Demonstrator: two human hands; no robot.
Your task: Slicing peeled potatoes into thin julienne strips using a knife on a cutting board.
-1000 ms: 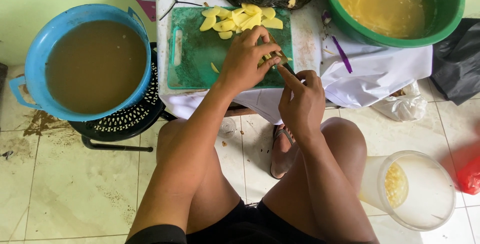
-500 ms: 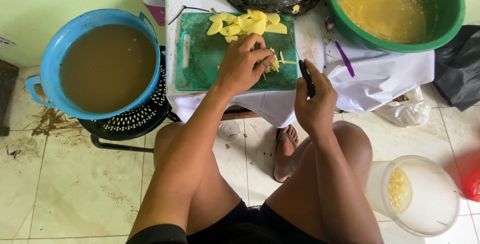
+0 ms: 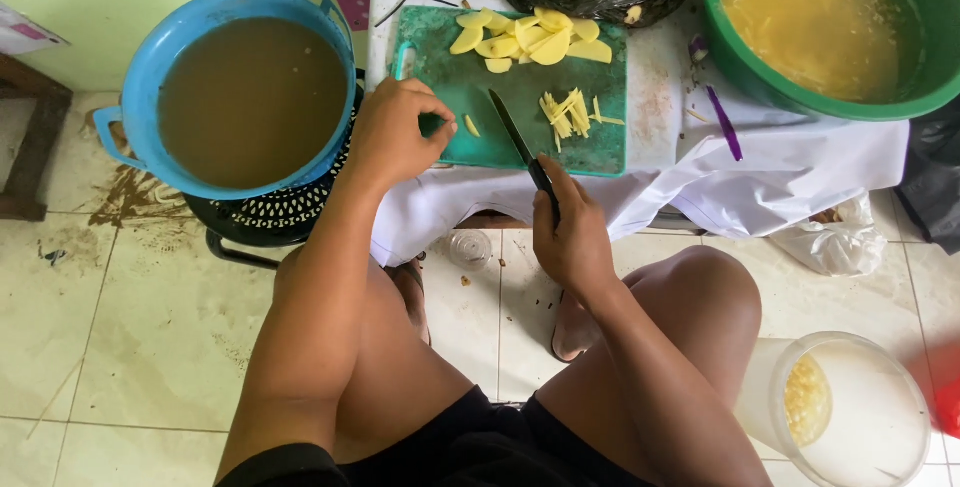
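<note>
Your right hand (image 3: 572, 237): grip closed round knife (image 3: 520, 142), blade lying across green cutting board (image 3: 450, 107). Left hand (image 3: 395, 132): fingers curled at board's near-left edge, closed or not — cannot tell.

Risks:
- Blade tip near left fingers; slip could cut.
- Brimming blue basin (image 3: 240, 92) by your left elbow; bump could slosh.

Count: one knife, one board, one pile potato strips (image 3: 567, 112), one heap slices (image 3: 530, 42), two basins, second green (image 3: 830, 22).

- Soft, even daylight fills the room; nothing is dim.
- Shadows are faint, pooling under the table (image 3: 660, 147).
- Mild sheen on the floor tiles (image 3: 150, 347).
- Focus is sharp, edges slightly bowed.
</note>
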